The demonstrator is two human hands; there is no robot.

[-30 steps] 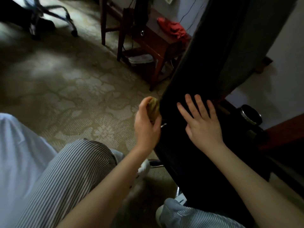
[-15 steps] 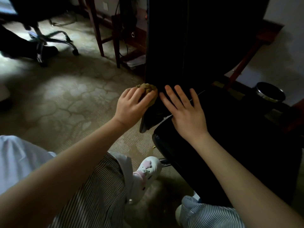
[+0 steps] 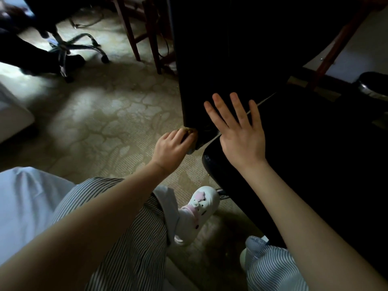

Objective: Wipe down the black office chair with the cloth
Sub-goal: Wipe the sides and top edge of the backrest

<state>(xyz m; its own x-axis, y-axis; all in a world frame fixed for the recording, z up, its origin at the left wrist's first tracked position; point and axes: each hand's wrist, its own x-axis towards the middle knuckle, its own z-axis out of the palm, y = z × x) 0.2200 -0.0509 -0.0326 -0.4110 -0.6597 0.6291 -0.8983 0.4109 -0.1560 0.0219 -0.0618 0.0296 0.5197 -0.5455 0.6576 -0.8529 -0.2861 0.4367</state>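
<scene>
Dim room, patterned carpet (image 3: 117, 114); wooden furniture legs (image 3: 131, 34) and a second chair base (image 3: 79, 46) behind. Both forearms reach forward. Left hand (image 3: 170, 148) curled around the tan cloth (image 3: 187, 130), pressing it to the lower left corner of the black office chair (image 3: 231, 59) backrest. Right hand (image 3: 239, 131) flat, fingers spread, against the backrest's lower edge by the seat.

Two hands (image 3: 171, 151) (image 3: 241, 134), one cloth (image 3: 187, 130)

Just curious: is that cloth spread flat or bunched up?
Bunched: only a small wad of cloth shows above the left hand gripping it.
</scene>
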